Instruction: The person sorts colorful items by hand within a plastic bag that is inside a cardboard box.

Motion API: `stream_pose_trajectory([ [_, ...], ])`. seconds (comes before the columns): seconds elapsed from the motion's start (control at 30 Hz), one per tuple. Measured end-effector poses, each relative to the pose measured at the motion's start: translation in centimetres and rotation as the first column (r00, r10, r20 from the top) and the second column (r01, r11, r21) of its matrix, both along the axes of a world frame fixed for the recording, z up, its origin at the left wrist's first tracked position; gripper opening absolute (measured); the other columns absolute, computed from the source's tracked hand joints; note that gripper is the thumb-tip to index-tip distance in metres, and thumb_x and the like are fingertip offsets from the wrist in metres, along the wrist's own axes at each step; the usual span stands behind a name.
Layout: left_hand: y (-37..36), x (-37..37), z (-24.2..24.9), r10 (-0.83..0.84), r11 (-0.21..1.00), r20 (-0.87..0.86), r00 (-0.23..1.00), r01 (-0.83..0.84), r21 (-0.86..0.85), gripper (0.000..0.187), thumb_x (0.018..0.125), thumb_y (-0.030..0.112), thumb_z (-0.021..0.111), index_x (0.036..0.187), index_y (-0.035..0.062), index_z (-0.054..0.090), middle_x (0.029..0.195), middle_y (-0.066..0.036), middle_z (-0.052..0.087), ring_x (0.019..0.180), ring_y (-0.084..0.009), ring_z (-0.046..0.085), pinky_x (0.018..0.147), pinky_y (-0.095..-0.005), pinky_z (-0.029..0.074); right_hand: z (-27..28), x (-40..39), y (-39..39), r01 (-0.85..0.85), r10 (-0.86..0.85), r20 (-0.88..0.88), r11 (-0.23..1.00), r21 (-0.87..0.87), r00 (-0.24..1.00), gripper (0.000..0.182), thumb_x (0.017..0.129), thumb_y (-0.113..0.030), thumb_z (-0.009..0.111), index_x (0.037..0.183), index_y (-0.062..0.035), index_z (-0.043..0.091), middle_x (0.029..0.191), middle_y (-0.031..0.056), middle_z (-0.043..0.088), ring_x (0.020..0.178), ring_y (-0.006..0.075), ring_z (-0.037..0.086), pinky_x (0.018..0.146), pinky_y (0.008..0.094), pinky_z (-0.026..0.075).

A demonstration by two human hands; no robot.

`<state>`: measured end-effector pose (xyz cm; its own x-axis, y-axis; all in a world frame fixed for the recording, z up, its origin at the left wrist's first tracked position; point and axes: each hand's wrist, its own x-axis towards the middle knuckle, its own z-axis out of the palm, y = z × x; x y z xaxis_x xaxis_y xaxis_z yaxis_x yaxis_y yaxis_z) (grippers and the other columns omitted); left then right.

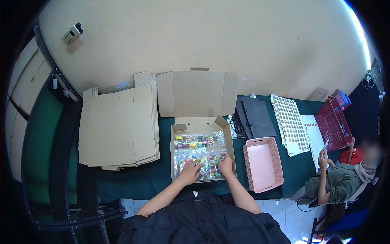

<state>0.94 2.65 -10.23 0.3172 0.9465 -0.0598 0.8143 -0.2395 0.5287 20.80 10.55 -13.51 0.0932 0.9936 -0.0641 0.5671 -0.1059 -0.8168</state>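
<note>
An open cardboard box (232, 151) stands on the dark green table, its lid raised toward the wall. Clear bags of colourful round pieces (199, 140) lie inside it, one along the back and others in front. My left hand (190, 172) rests on the front left bags with its fingers spread. At the front right of the box, my right hand (226, 164) touches a bag (214, 166); its fingers are bent and partly hidden, so its grip is unclear.
Flat cardboard boxes (118, 128) are stacked at left. To the right are black paper bags (258, 118), a pink basket (262, 164), sticker sheets (290, 124) and a maroon basket (333, 124). A person (341, 183) sits at far right.
</note>
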Motion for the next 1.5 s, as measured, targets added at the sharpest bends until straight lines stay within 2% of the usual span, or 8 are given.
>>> stream_pose_trajectory([
  [0.2, -0.1, 0.2, 0.1, 0.033, 0.999, -0.014, 0.999, -0.033, 0.008, 0.044, 0.082, 0.022, 0.052, 0.125, 0.0185, 0.043, 0.131, -0.019, 0.036, 0.121, -0.0397, 0.033, 0.102, -0.0475, 0.022, 0.0, -0.6, -0.4, -0.063, -0.031, 0.284, 0.946, 0.319, 0.958, 0.022, 0.069, -0.007, 0.062, 0.090, -0.0003, 0.060, 0.063, 0.0118, 0.061, 0.063, 0.0221, 0.062, 0.058, 0.0328, 0.047],
  [0.27, -0.2, 0.2, 0.2, 0.052, 0.999, -0.016, 0.999, -0.052, 0.004, 0.044, 0.082, 0.021, 0.052, 0.124, 0.0183, 0.043, 0.130, -0.020, 0.036, 0.121, -0.0392, 0.033, 0.103, -0.0478, 0.021, 2.0, -1.3, -1.0, -0.121, 0.135, 0.084, 0.980, -0.157, 0.987, 0.020, 0.070, -0.015, 0.063, 0.084, -0.0006, 0.063, 0.059, 0.0122, 0.059, 0.063, 0.0227, 0.062, 0.057, 0.0345, 0.047],
  [0.43, -0.2, 0.2, 0.3, 0.058, 0.998, -0.013, 0.998, -0.058, -0.030, 0.045, 0.082, 0.021, 0.051, 0.125, 0.0187, 0.043, 0.132, -0.023, 0.033, 0.123, -0.0403, 0.030, 0.104, -0.0472, 0.019, 0.8, -2.8, -1.7, -0.180, 0.217, 0.187, 0.963, -0.199, 0.958, 0.022, 0.072, -0.024, 0.060, 0.077, -0.0036, 0.066, 0.074, 0.0215, 0.061, 0.073, 0.0340, 0.061, 0.068, 0.0409, 0.048],
  [0.73, -0.7, 0.3, 0.8, 0.131, 0.991, -0.027, 0.991, -0.131, -0.002, 0.046, 0.082, 0.023, 0.051, 0.127, 0.0220, 0.041, 0.135, -0.023, 0.028, 0.127, -0.0451, 0.018, 0.104, -0.0541, 0.010, -0.5, -3.3, -1.0, -0.174, 0.206, 0.122, 0.957, -0.232, 0.971, 0.043, 0.070, -0.022, 0.067, 0.108, -0.0058, 0.055, 0.099, 0.0196, 0.060, 0.090, 0.0344, 0.058, 0.078, 0.0401, 0.046],
  [0.83, -0.8, 0.2, 0.8, 0.132, 0.991, -0.030, 0.991, -0.133, -0.006, 0.047, 0.082, 0.023, 0.051, 0.127, 0.0219, 0.041, 0.134, -0.023, 0.029, 0.126, -0.0452, 0.019, 0.104, -0.0539, 0.009, -2.3, -3.1, -0.2, -0.238, 0.248, 0.047, 0.959, -0.151, 0.968, 0.037, 0.071, -0.024, 0.067, 0.101, -0.0039, 0.059, 0.086, 0.0187, 0.063, 0.080, 0.0328, 0.061, 0.073, 0.0391, 0.047],
  [0.9, -0.8, 0.2, 0.8, 0.133, 0.991, -0.023, 0.991, -0.134, -0.011, 0.046, 0.082, 0.023, 0.051, 0.127, 0.0215, 0.041, 0.133, -0.023, 0.030, 0.126, -0.0453, 0.019, 0.104, -0.0543, 0.009, -3.2, -2.9, 0.4, -0.278, 0.204, -0.260, 0.916, -0.290, 0.944, 0.032, 0.073, -0.025, 0.067, 0.089, 0.0016, 0.060, 0.057, 0.0076, 0.057, 0.043, 0.0163, 0.054, 0.045, 0.0296, 0.045],
  [1.0, -0.9, 0.2, 0.9, 0.138, 0.990, -0.015, 0.990, -0.138, -0.005, 0.045, 0.081, 0.024, 0.051, 0.125, 0.0206, 0.042, 0.132, -0.023, 0.032, 0.126, -0.0455, 0.020, 0.103, -0.0553, 0.009, -3.6, -2.7, 0.5, -0.262, 0.231, -0.137, 0.923, -0.283, 0.963, 0.028, 0.075, -0.027, 0.065, 0.076, 0.0014, 0.063, 0.053, 0.0050, 0.055, 0.037, 0.0126, 0.050, 0.039, 0.0279, 0.042],
  [1.5, -0.9, 0.2, 0.8, 0.145, 0.989, -0.033, 0.989, -0.144, 0.023, 0.045, 0.079, 0.024, 0.053, 0.121, 0.0132, 0.045, 0.133, -0.018, 0.034, 0.126, -0.0429, 0.023, 0.103, -0.0557, 0.011, -0.4, -3.1, -0.8, -0.113, 0.113, 0.049, 0.994, 0.005, 0.992, 0.021, 0.072, -0.019, 0.066, 0.080, -0.0008, 0.060, 0.055, 0.0082, 0.056, 0.048, 0.0202, 0.055, 0.049, 0.0336, 0.044],
])
